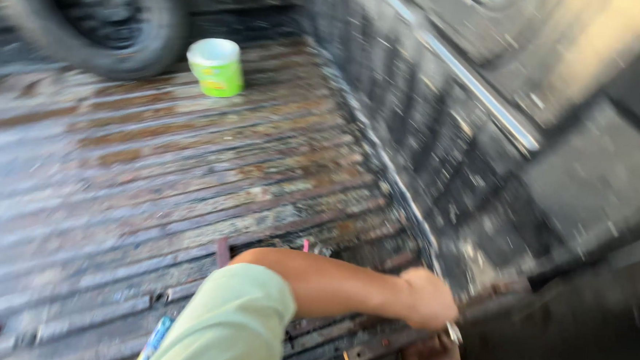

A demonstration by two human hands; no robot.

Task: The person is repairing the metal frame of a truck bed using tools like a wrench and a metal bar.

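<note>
Gripping small shiny metal piece (454,332), blurred: left hand (428,298) clenched; right hand (433,358) grip unclear.

I see one package: a small round tub (216,66) standing upright on the ribbed, rusty truck bed (152,186), far up from my hands, just right of the spare tyre (95,15) lying at the bed's upper left. The tub is bright green with a pale, whitish lid on top, and a lighter patch on its side that may be a label; motion blur keeps me from telling more. I see no signs or screens.
</note>
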